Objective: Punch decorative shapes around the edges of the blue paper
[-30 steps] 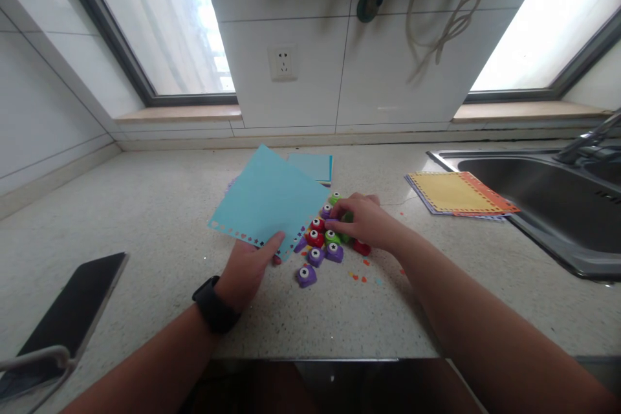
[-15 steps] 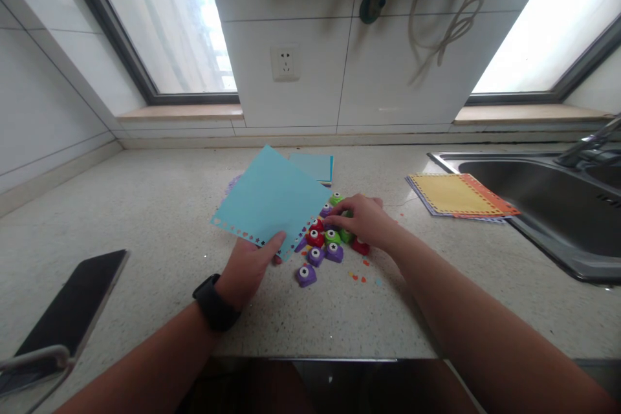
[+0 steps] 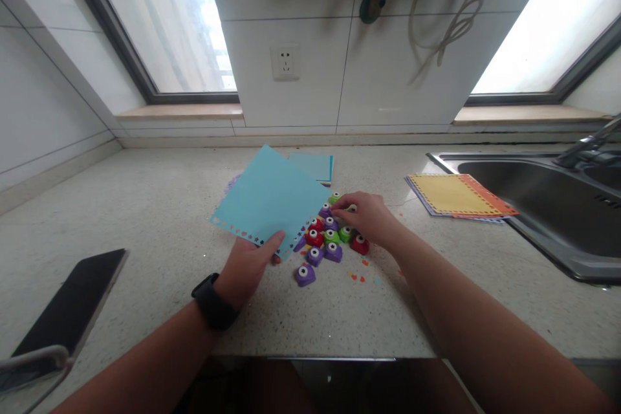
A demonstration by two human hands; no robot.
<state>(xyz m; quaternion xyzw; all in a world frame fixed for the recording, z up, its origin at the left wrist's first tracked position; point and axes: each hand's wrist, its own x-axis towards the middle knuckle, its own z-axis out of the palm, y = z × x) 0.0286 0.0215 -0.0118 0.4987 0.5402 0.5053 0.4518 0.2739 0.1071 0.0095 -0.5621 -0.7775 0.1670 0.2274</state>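
My left hand (image 3: 251, 264) grips a light blue sheet of paper (image 3: 272, 197) by its near corner, thumb on top. Small punched shapes run along the sheet's two near edges. Just right of the paper, my right hand (image 3: 363, 210) is curled, its fingertips pinched at a purple paper punch (image 3: 325, 211) in a cluster. Around it sit red (image 3: 314, 238), green (image 3: 331, 237) and other purple punches (image 3: 305, 275), each with a white round button. The hand covers part of the cluster's far right side, including some of a green punch.
Punched paper bits (image 3: 356, 278) lie near the punches. Behind the held sheet is a stack of blue paper (image 3: 315, 167). Yellow and orange punched sheets (image 3: 456, 194) lie beside the steel sink (image 3: 533, 233). A dark tablet-like device (image 3: 72, 304) lies at the left.
My right hand has shifted slightly away from me, from one purple punch to another farther one, uncovering more of the punches. My left hand and the blue sheet stay nearly still.
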